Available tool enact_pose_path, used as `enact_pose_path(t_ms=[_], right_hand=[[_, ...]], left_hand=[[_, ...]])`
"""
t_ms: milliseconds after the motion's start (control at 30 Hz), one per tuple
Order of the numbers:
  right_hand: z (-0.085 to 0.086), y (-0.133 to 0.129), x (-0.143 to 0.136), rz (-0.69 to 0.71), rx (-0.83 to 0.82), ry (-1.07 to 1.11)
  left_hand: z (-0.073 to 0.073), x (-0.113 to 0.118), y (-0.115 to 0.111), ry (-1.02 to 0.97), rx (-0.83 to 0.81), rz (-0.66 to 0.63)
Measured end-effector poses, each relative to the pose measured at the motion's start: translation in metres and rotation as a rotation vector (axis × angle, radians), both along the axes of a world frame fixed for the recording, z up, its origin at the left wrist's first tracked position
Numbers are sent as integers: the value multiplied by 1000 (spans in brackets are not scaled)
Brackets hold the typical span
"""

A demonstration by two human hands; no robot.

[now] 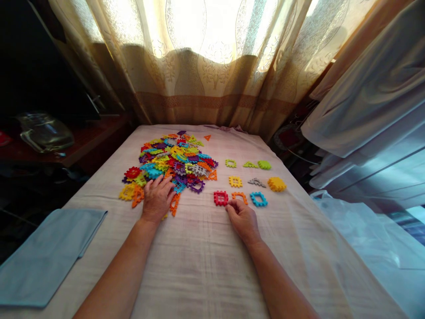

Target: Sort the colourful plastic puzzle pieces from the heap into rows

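Observation:
My left hand [158,197] lies over the near edge of a mixed pile of notched plastic building tiles [181,155], fingers spread, beside a blue window tile and an orange triangular tile [175,204]. My right hand [244,218] has its fingers curled together at the near edge of an orange building tile [239,196], partly covering it. Just left of those fingertips is a red window tile [221,198]; to the right lies a blue square frame tile [258,199]. Behind them sit a yellow window tile [235,181], a grey triangular tile [256,182] and a yellow round-looking tile [276,184].
Farther back are a green square frame [230,163], a green triangle [250,164] and a green solid tile [264,165]. A folded blue cloth [49,257] lies at the table's left edge. Curtains [206,88] hang behind; a plastic bag [352,235] is at right.

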State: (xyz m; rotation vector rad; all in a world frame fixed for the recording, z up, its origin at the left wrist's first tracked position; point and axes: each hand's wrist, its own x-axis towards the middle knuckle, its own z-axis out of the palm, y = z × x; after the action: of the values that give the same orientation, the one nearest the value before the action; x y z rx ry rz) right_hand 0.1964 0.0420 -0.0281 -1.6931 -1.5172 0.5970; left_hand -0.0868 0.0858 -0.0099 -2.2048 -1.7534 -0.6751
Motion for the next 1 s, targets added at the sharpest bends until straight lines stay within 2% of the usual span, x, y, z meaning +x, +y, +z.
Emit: enact_pose_path(t_ms=[367, 533, 667, 833, 1000], right_hand=[[0, 0, 0, 2, 3, -6], [2, 0, 0, 11, -6, -18], [2, -1, -1, 1, 0, -14], [2, -1, -1, 1, 9, -16], [1, -1, -1, 0, 18, -15]], left_hand=[[-4, -1, 0, -44, 19, -6], [-1, -2, -1, -51, 74, -12], [1, -4, -1, -58, 110, 33], [-2, -7, 1, -152, 126, 105], [-4, -8, 3, -276, 63, 94]])
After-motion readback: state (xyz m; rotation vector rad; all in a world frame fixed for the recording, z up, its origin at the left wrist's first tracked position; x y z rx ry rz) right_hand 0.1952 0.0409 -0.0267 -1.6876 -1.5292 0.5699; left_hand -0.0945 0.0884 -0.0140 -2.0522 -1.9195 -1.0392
